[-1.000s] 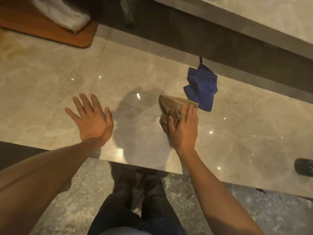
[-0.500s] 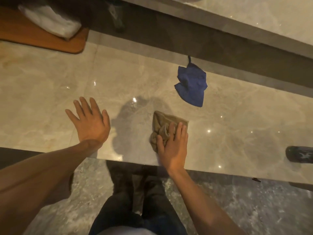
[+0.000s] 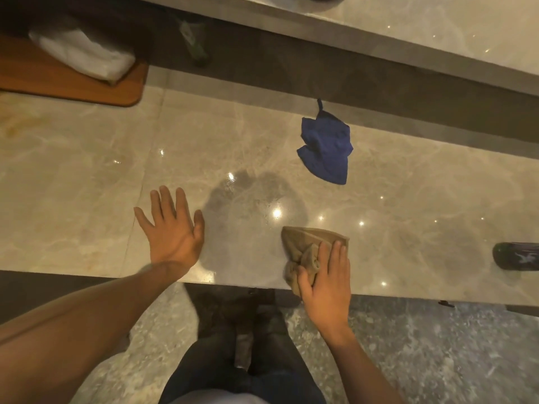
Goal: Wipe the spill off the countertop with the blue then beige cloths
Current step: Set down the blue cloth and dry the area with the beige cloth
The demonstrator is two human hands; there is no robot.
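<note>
My right hand [image 3: 326, 281] presses a crumpled beige cloth [image 3: 306, 246] onto the marble countertop [image 3: 87, 185], right at its near edge. The hand's fingers lie on the cloth and the thumb tucks under its lower fold. A blue cloth [image 3: 328, 151] lies bunched and untouched farther back, near the counter's far edge. My left hand [image 3: 172, 231] rests flat on the counter with its fingers spread, holding nothing. Between the two hands the stone shows a dark round patch with fine droplets; I cannot tell shadow from wetness there.
A wooden board [image 3: 73, 83] with a white folded cloth [image 3: 84, 53] on it sits at the back left. A dark bottle-like object [image 3: 516, 255] lies at the right edge. Behind a dark channel rises a second marble ledge [image 3: 437, 33]. My legs stand below the counter edge.
My right hand has dragged the beige cloth back toward me, from beside the blue cloth to the counter's near edge. The left hand and the blue cloth have stayed put.
</note>
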